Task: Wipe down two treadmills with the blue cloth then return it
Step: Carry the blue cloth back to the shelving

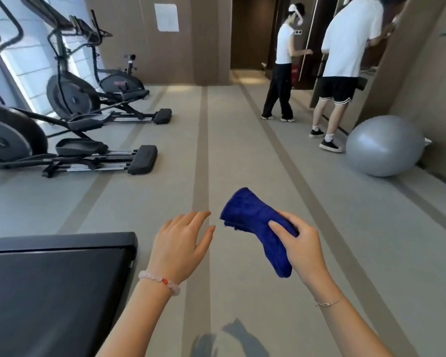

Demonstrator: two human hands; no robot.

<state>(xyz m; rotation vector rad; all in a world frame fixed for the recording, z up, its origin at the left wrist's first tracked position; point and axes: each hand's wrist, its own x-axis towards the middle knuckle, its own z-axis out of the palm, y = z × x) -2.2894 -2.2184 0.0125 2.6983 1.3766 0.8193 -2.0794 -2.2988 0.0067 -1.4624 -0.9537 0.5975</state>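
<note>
Your right hand (303,243) grips a bunched, deep-blue terry cloth (258,228) in mid-air above the grey carpeted floor (242,150). Your left hand (183,243) hovers just beside it, fingers loosely spread, holding nothing. One black treadmill deck (54,292) sits at lower left, untouched by the cloth right now. Whether any wiping is done cannot be told; returning the cloth clearly remains.

Right hand (303,247) grips blue cloth (255,222) beside treadmill (52,287).
</note>
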